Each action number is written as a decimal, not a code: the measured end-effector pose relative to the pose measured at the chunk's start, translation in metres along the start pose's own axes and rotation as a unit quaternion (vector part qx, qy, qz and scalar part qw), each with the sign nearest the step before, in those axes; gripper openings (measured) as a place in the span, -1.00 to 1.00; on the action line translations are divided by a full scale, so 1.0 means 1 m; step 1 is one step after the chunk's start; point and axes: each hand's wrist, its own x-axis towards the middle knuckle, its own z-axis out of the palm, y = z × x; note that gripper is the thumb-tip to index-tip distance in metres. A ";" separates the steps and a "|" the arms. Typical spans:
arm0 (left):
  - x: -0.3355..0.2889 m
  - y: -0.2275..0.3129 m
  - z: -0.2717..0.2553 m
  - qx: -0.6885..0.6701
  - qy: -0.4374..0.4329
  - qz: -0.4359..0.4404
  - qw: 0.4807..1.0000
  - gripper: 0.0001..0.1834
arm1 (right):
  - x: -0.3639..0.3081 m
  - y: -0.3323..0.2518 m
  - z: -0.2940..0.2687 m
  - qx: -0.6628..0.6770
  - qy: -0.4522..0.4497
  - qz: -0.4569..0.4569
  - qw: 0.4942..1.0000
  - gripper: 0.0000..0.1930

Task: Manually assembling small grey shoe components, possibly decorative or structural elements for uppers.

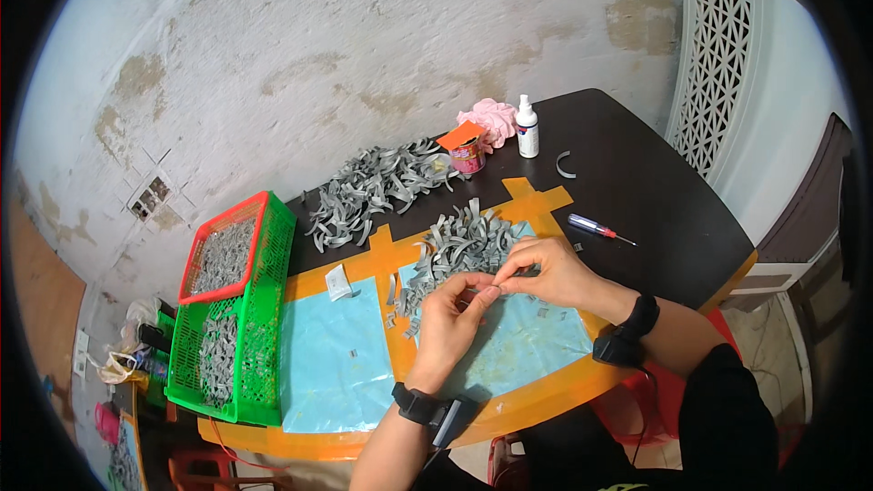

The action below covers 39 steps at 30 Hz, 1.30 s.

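Note:
My left hand (452, 320) and my right hand (548, 271) meet over the light blue sheet at the table's front. Both have thumb and fingertips pinched together, nearly touching each other. What they pinch, if anything, is too small and too covered to make out. Just behind them lies a pile of curved grey strips (466, 241), its front edge close to my fingers. Smaller grey bits (544, 313) are scattered on the blue sheet (536, 345) around my hands.
A larger heap of grey strips (377, 184) lies farther back, beside a pink can (467, 160), pink cloth (491, 118) and white spray bottle (527, 129). A screwdriver (596, 226) rests at right. Green (257, 345) and red-rimmed (259, 245) baskets of grey pieces stand at left.

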 end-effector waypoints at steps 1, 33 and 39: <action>0.000 -0.003 -0.003 0.002 0.005 -0.003 1.000 -0.86 | 0.000 -0.002 0.000 0.004 -0.004 -0.001 1.000 -0.90; 0.004 0.003 -0.048 -0.131 0.015 -0.063 0.989 -0.90 | -0.002 -0.009 0.001 0.082 -0.019 0.010 0.996 -0.89; -0.003 0.006 -0.023 -0.352 -0.030 -0.109 0.929 -0.83 | -0.003 -0.008 0.002 0.207 -0.043 0.063 0.975 -0.87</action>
